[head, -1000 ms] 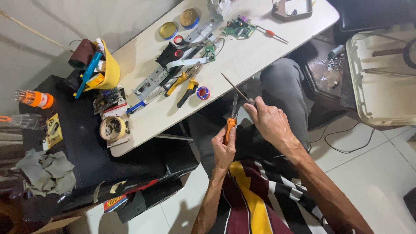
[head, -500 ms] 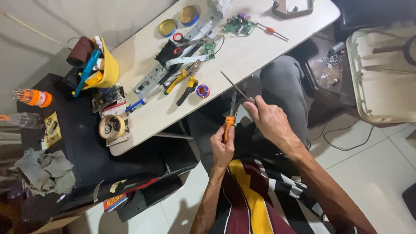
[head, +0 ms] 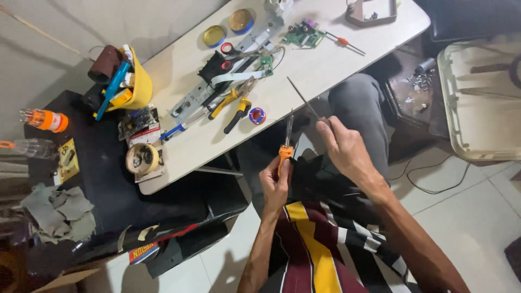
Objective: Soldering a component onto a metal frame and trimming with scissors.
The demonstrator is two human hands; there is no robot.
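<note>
The soldering iron [head: 286, 142] had a glossy orange plastic handle and a dull metal shaft; the counter [head: 325, 65] was smooth, matt and pale.

Left hand [head: 275, 182] curled in a fist, thumb up, forearm bare; right hand [head: 343, 145] raised just beside it, fingers [head: 324, 126] pinched together, wrist straight.

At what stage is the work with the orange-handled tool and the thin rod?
Already laid out: circuit boards, yellow-handled pliers and a solder spool on the white table. In hand: left hand holds an orange-handled soldering iron upright; right hand pinches a thin metal rod. Their tips are apart, so no contact is made yet.
</note>
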